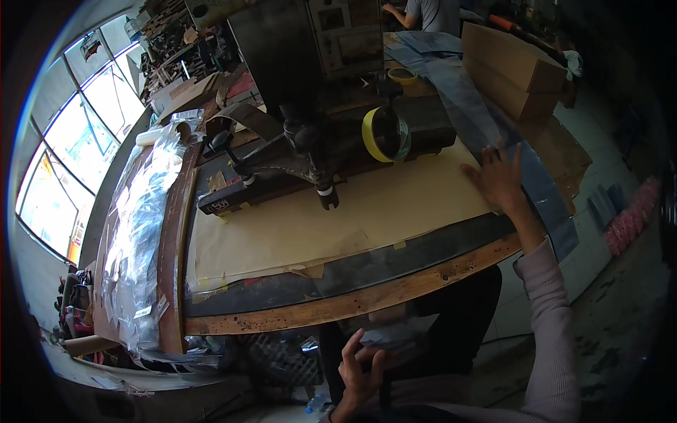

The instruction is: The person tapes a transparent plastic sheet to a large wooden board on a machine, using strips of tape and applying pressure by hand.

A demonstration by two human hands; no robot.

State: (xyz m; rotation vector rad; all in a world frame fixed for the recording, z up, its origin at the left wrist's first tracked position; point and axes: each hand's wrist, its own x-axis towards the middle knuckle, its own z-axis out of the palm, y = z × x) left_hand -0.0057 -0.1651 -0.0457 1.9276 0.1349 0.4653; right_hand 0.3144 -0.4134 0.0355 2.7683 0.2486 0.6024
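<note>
My right hand (499,178) lies with its fingers spread at the right end of a tan paper sheet (367,211), where blue-grey sheet material (541,185) begins. It grips nothing that I can see. Below the table's front edge, near my lap, is my left hand (361,372), fingers apart and loosely bent, with nothing visible in it. Over the paper stands a dark machine (278,63) with a metal arm (282,158) ending in a small forked tip. A dark bar (233,197) crosses the paper's far side.
A yellow tape roll (369,134) hangs on the machine; another tape roll (403,75) lies behind. Cardboard boxes (508,67) stand at the far right. Clear plastic (137,233) covers the left side. The wooden table edge (367,303) curves before me. Another person (431,14) is at the back.
</note>
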